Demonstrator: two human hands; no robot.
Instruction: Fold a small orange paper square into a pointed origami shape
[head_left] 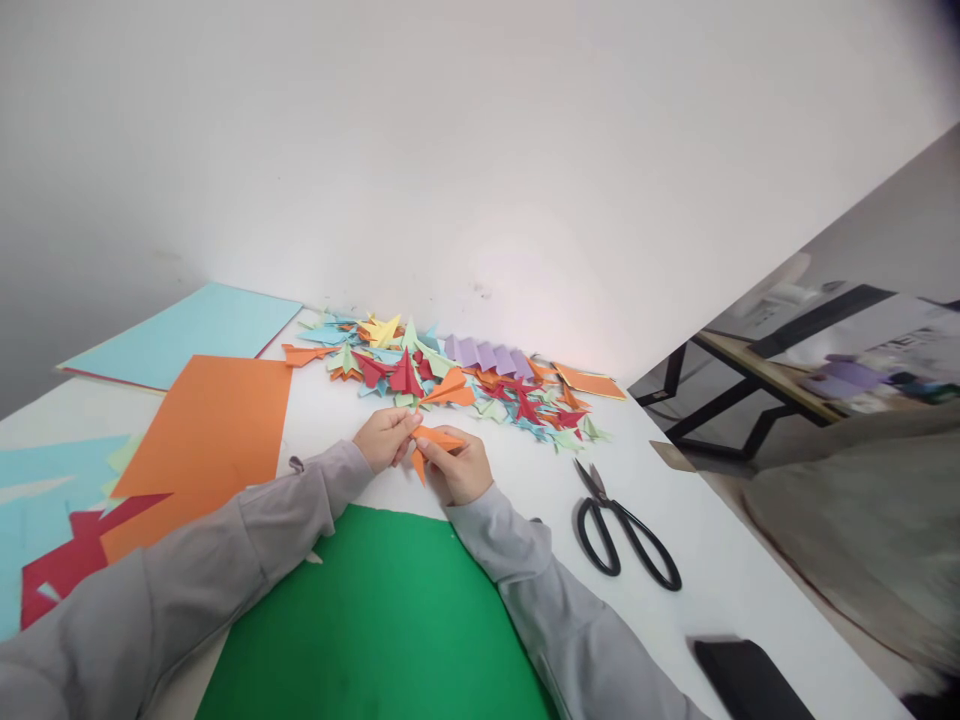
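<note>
Between my hands is a small folded orange paper piece (pixel 442 437), shaped like a paper plane. My left hand (pixel 387 437) pinches its left end with the fingertips. On the other side, my right hand (pixel 463 466) has thumb and fingers closed on it, hiding part of the folds. Just behind them another orange paper plane (pixel 451 390) lies at the front of a pile of small folded paper planes (pixel 405 375) in red, green, blue, yellow and orange. A large green sheet (pixel 375 610) lies on the table below my forearms.
Black-handled scissors (pixel 626 525) lie to the right, blades pointing away. A black flat object (pixel 750 680) rests at the near right edge. Orange sheets (pixel 217 420), light blue sheets (pixel 187 335) and red scraps (pixel 67 565) cover the left side. Pleated purple paper (pixel 487 357) sits by the wall.
</note>
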